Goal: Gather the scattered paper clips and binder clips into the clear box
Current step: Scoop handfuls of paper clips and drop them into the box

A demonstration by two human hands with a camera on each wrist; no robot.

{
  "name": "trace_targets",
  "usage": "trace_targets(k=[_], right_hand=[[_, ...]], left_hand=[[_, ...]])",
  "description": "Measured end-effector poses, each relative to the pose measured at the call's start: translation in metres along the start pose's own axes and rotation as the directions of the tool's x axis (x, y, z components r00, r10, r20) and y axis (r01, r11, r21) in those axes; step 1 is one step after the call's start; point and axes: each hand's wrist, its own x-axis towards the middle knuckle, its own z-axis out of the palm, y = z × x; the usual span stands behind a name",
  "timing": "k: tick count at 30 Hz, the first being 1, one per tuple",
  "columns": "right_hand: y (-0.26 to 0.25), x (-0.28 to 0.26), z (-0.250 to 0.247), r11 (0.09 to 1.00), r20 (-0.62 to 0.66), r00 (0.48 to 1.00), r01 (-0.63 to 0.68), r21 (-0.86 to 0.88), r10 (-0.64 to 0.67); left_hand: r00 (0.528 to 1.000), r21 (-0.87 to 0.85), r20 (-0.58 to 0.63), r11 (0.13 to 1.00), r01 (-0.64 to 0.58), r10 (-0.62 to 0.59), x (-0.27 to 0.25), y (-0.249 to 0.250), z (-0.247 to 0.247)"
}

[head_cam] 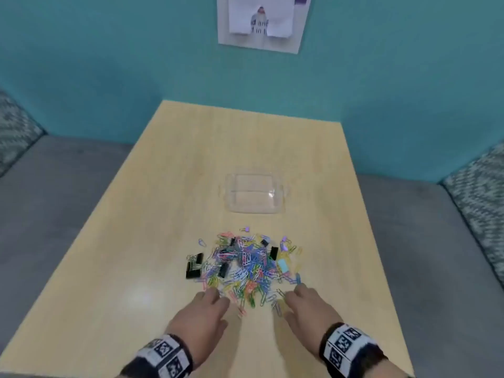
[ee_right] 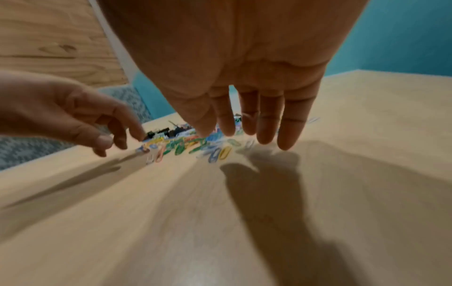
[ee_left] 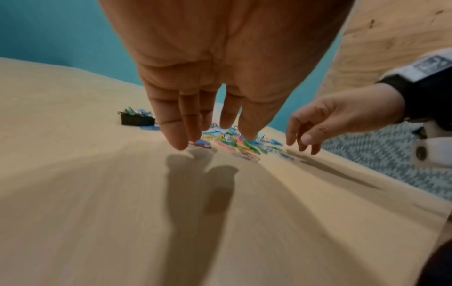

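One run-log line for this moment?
left hand open, at pile edge | right hand open, same | clips on table | clear box empty

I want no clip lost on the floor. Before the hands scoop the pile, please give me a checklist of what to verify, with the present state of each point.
1. Left hand free, fingers straight at the pile's near edge: ok.
2. Right hand free, holding nothing: ok.
3. Clear box open, upright, beyond the pile: ok.
4. Box holds no clips yet: ok.
5. Paper clips in one heap on the table, away from its edges: ok.
6. Black binder clips inside the scoop: not ok, they lie at the left fringe.
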Motion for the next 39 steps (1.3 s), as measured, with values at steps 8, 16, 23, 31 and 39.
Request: trace_targets(k=[8, 16, 23, 31, 39], right_hand=[[-0.03, 0.043, 0.009, 0.993, -0.118, 0.989, 0.086, -0.079, -0.094], [-0.046, 0.071, -0.005, 0.995, -0.15, 0.987, 0.048, -0.092, -0.062], [-0.048, 0.073, -0.013, 0.985, -0.102, 0.989, 0.094, -0.144, -0.109], [-0.045, 0.069, -0.027, 0.983, -0.039, 0.99, 0.13, -0.127, -0.136], [-0.03, 0.08, -0.022, 0.993, -0.073, 0.991, 0.114, -0.013, -0.115]], left_hand=[[0.994, 0.08, -0.114, 0.997, 0.011, -0.002, 0.039, 0.006, 0.022], [0.984, 0.107, -0.176, 0.993, 0.045, -0.026, 0.066, 0.015, 0.014], [0.995, 0.081, -0.096, 0.995, 0.049, -0.041, 0.076, 0.007, 0.016], [0.998, 0.015, -0.054, 1.0, 0.011, -0.01, 0.077, 0.006, -0.001], [0.982, -0.161, -0.058, 0.972, 0.169, -0.18, 0.082, 0.0, -0.011]])
